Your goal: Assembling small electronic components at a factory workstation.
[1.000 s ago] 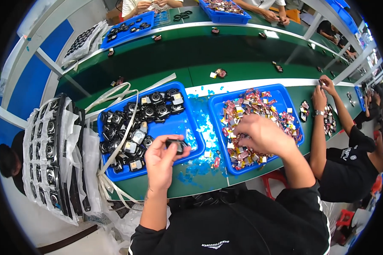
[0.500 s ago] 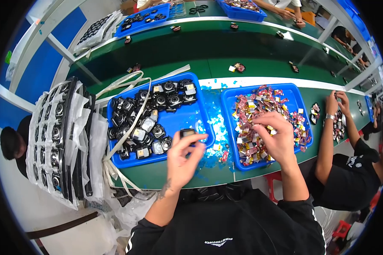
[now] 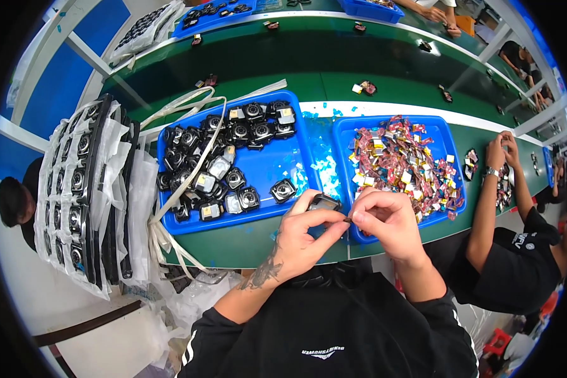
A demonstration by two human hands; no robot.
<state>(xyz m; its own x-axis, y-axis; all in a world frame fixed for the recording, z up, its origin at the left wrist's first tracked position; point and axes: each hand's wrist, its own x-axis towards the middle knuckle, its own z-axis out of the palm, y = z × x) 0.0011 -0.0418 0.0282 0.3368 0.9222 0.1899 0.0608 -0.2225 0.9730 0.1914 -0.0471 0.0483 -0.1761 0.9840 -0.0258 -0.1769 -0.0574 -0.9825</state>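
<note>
My left hand point(image 3: 305, 238) is closed around a black watch-like case point(image 3: 325, 201), held tilted just in front of the gap between two blue trays. My right hand point(image 3: 384, 223) meets it there, thumb and forefinger pinched at a tiny dark part beside the left fingertips; what that part is cannot be made out. To the left, one blue tray point(image 3: 307, 151) bears many black watch cases point(image 3: 239, 131), with a single case point(image 3: 283, 190) lying apart near my left hand. Beyond my right hand, the other blue tray point(image 3: 450, 140) is heaped with small red-and-yellow electronic parts point(image 3: 397, 157).
Blue film scraps point(image 3: 324, 170) litter the green bench between the trays. A pale strap point(image 3: 198, 170) crosses the left tray. Stacked black trays of cases in white wrap point(image 3: 75, 189) stand at left. Small assemblies point(image 3: 368, 87) dot the green belt. A co-worker point(image 3: 510, 252) sits at right.
My right hand has come left and down, away from above the heaped parts. My left hand has moved right out of the case tray, and both hands now meet at the black case.
</note>
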